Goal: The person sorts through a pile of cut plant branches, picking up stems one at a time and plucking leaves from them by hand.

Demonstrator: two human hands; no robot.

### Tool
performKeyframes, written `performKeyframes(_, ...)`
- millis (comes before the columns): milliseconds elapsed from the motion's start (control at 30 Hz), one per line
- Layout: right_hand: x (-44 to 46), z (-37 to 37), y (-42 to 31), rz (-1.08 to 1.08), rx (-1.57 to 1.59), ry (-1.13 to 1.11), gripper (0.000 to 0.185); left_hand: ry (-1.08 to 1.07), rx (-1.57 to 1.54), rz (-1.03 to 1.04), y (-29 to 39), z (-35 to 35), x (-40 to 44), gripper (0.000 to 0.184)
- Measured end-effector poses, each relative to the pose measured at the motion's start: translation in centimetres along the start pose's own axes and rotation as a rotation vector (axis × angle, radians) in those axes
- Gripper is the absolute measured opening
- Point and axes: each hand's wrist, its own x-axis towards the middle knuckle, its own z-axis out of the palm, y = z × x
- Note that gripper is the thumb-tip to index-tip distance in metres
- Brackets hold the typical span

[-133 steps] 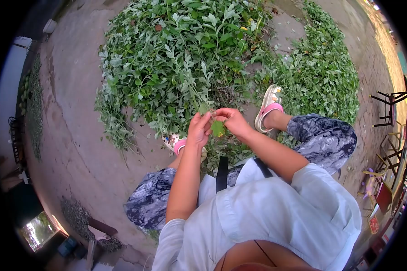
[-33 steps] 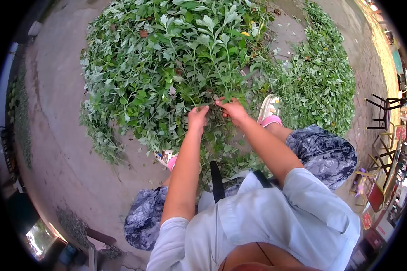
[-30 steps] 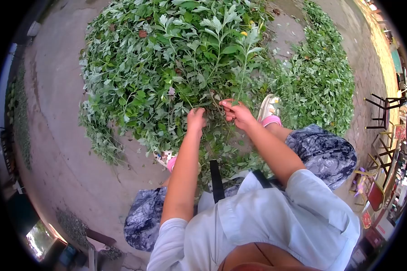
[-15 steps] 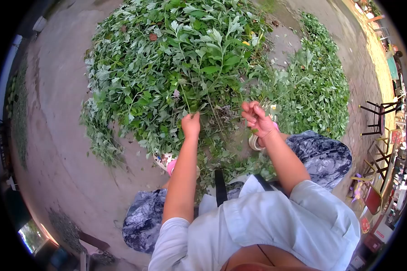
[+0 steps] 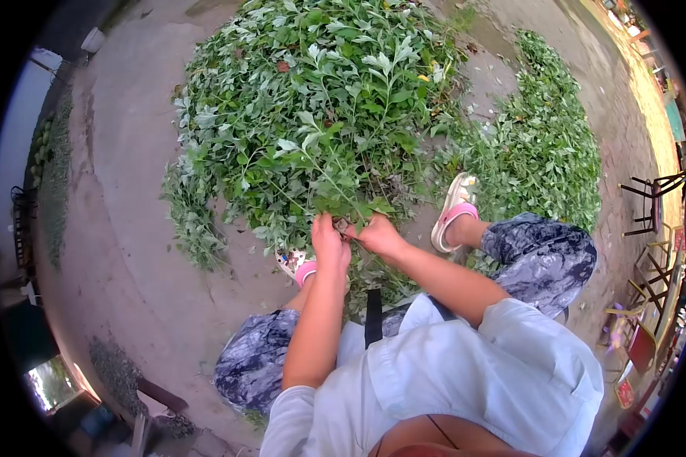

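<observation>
From where I'm standing, the person's left hand (image 5: 329, 241) is closed in a narrow pinch, with a leafy stem (image 5: 324, 174) in it. The stem's butt end is down at the fingers and its pale, silvery tip points away from the person's body, out over the big green pile (image 5: 282, 99) just past the hands. So the long axis runs outward from the left hand, leaning a bit left, not straight ahead.

The right hand (image 5: 379, 236) is right beside it, fingers curled in towards the stem's lower end. Can't tell if it's really gripping anything. A brownish withered leaf (image 5: 341, 226) sits between the two hands, and a green leaf pokes up just beyond the right one.

Further off to the right of the right hand there's a lower heap of greens (image 5: 545, 152), with a pink-strapped clog (image 5: 456, 213) nearer in. The other clog (image 5: 296, 264) is just below and left of the left hand.
</observation>
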Motion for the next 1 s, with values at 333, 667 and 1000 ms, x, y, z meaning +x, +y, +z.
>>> performKeyframes(333,3.5,-6.6,-4.8,-0.007,0.363,0.305,0.019,0.196,0.169,0.395,13.7,-5.4,2.4,0.013)
performKeyframes(667,7.1,-6.5,-7.5,-0.107,0.452,0.152,0.028,0.757,1.532,1.035,29.1,-27.2,-13.7,0.027)
performKeyframes(1000,11.5,-6.8,-4.1,0.063,-0.119,0.424,0.029,0.603,1.620,-1.293,13.5,-51.6,-33.5,0.048)
